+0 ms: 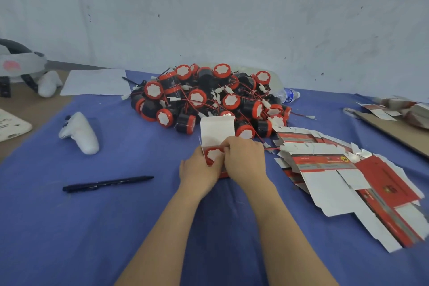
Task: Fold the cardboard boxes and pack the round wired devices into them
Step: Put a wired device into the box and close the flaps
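A folded cardboard box [217,133] stands at the table's centre with its white lid flap raised. Inside it sits one round device [212,155], its red rim and white face showing. My left hand [198,170] grips the box's left side. My right hand [246,158] curls over the box's right side, fingers at the device's edge. Behind the box lies a heap of several round black-and-red wired devices [209,97]. A spread of flat unfolded red-and-white boxes [343,179] lies to the right.
A black pen [106,184] lies front left on the blue cloth [92,227]. A white controller [80,133] lies further left, another [48,83] beside a headset [16,62]. A sheet of paper [95,82], a water bottle [287,95] and brown cardboard [394,130] ring the far side.
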### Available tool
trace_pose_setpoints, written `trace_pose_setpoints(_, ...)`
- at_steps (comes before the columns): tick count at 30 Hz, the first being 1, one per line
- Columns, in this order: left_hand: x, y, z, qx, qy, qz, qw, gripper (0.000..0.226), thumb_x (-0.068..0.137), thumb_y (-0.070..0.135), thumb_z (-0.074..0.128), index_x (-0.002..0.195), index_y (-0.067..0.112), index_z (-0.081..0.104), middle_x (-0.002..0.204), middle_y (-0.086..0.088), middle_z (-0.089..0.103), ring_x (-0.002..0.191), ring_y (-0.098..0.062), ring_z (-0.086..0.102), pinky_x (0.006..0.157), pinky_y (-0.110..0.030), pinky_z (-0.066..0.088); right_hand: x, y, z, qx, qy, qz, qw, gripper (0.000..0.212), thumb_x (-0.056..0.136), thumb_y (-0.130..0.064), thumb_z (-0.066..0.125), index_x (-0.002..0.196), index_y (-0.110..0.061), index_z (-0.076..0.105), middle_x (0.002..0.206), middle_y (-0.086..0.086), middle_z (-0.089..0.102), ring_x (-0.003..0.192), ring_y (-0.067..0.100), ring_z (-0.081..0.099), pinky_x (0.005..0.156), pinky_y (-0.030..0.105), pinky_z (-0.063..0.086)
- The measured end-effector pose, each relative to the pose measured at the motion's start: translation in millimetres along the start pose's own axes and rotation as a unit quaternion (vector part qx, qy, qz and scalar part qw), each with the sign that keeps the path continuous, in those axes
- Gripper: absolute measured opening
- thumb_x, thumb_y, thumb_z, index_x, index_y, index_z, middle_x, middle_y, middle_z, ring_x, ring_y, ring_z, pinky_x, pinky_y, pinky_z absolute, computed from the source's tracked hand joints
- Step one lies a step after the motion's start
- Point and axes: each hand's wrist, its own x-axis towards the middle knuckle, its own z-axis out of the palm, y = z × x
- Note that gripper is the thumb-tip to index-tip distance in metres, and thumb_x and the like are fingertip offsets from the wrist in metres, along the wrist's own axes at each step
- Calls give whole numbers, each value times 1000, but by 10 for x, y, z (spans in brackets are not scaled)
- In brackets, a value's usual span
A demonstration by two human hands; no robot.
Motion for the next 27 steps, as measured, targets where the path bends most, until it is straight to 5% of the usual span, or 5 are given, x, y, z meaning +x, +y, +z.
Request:
trace_pose_setpoints(5, -34, 44, -20, -30, 7, -16, 999, 66, 71, 58, 57, 124, 19, 53, 119, -1, 64, 114, -25, 56, 101, -43, 43, -76, 83, -155, 157, -88, -8, 984, 40, 95, -5, 41, 133, -17, 47, 116, 11, 64, 107, 30, 57, 89, 39, 46)
trace_pose_setpoints(11, -55, 59, -1, -36, 34, -43, 998, 48, 73, 48, 64, 109, 20, 47, 115, -3, 62, 110, -28, 54, 95, -45, 46, -115, 449, -550, 117, -54, 122, 984, 17, 92, -19, 56, 99, -16, 71, 98, 5, 70, 91, 24, 62, 82, 40, 53)
trace_pose_setpoints(20, 5, 37, 17, -28, 29, -34, 999, 38, 83, 37, 66, 109, 16, 47, 111, -5, 63, 105, -30, 56, 94, -46, 46, -183, 207, -608, 296, -203, -38, 933, 22, 91, -5, 54, 106, -10, 70, 78, 0, 71, 62, 2, 61, 60, 16, 52)
trace_pose_setpoints(22, 8, 37, 10, -24, 27, -29, 999, 37, 84, 38, 64, 108, 15, 47, 108, -4, 63, 104, -30, 57, 95, -46, 45, -165, 185, -544, 275, -185, -55, 942, 22, 91, -8, 58, 108, -11, 72, 92, 1, 73, 79, 7, 65, 76, 20, 55)
trace_pose_setpoints(27, -19, 89, 5, -6, 34, -22, 999, 37, 83, 47, 61, 100, 19, 42, 92, 7, 54, 102, -26, 58, 100, -49, 41, -104, 144, -397, 255, -44, -66, 964, 14, 89, -19, 66, 85, -9, 75, 68, -11, 56, 61, -7, 52, 59, 5, 40)
